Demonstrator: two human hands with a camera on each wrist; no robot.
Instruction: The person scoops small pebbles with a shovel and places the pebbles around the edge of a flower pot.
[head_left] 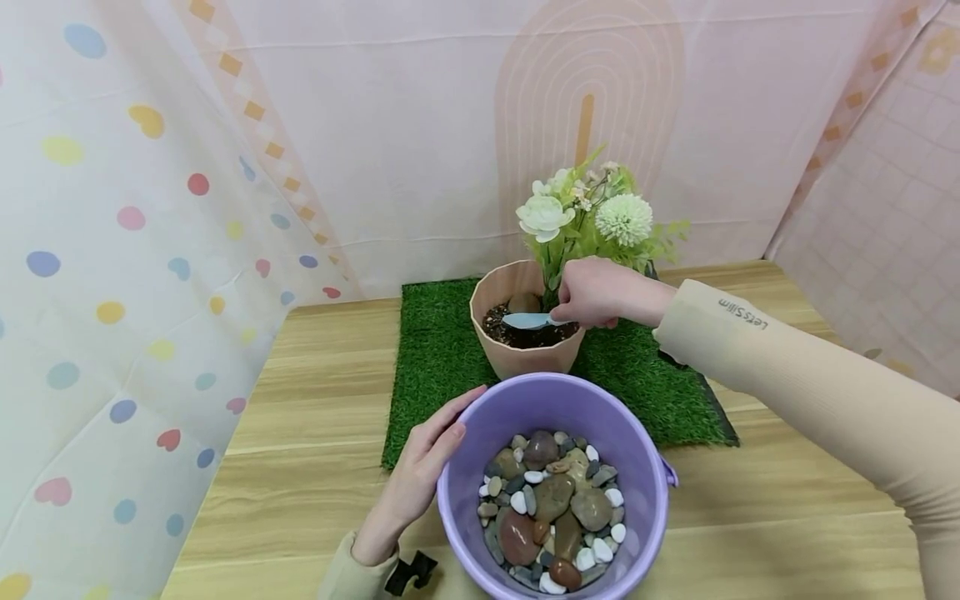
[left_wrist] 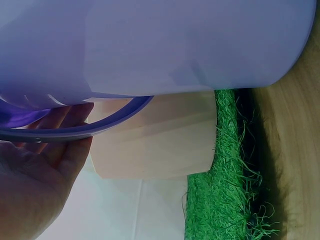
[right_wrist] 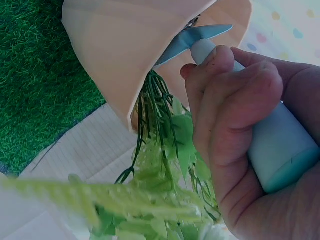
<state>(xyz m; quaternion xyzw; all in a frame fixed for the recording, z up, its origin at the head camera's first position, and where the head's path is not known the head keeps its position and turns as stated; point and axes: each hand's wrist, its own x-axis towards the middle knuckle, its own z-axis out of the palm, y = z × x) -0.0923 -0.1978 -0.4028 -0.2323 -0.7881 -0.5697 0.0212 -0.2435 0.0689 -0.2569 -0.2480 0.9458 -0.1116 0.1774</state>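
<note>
My right hand (head_left: 596, 292) grips the thick handle of a small light-blue garden trowel (head_left: 525, 321). Its blade is inside a peach flower pot (head_left: 517, 360), over the dark soil (head_left: 534, 336). White flowers (head_left: 624, 220) with green leaves rise from the pot, and a brown stone (head_left: 524, 303) lies on the soil. The right wrist view shows fingers curled around the trowel handle (right_wrist: 280, 145). My left hand (head_left: 420, 462) rests against the left rim of a purple bucket (head_left: 551, 400); in the left wrist view its fingers lie behind the bucket's handle (left_wrist: 65, 132).
Inside the bucket lie wet stones (head_left: 553, 497) in brown, grey and white. Under the pot is a green artificial grass mat (head_left: 435, 342) on a wooden table (head_left: 300, 442). Patterned cloth (head_left: 360, 125) hangs behind and at both sides.
</note>
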